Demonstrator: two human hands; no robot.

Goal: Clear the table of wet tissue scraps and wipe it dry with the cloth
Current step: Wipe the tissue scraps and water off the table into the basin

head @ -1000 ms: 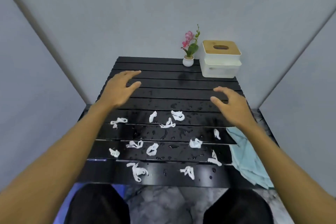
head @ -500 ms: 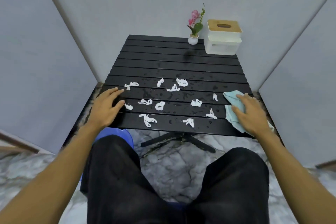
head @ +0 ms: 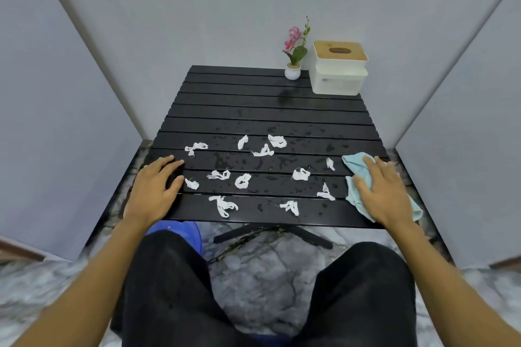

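Both hands are resting on the wet black slatted desk in a grey-walled corner

Scraps are lying scattered among droplets across the near slats; a plant and tissue box are standing at the far edge. The left hand is lying flat and released beside a scrap; the right hand is pressing flat on the cloth at the right edge, as half a second ago. A blue bin is peeking out, mostly hidden by a knee

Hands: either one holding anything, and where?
Right hand lies flat on the cloth's middle, pressing rather than gripping. Left hand rests on the table, holding nothing.
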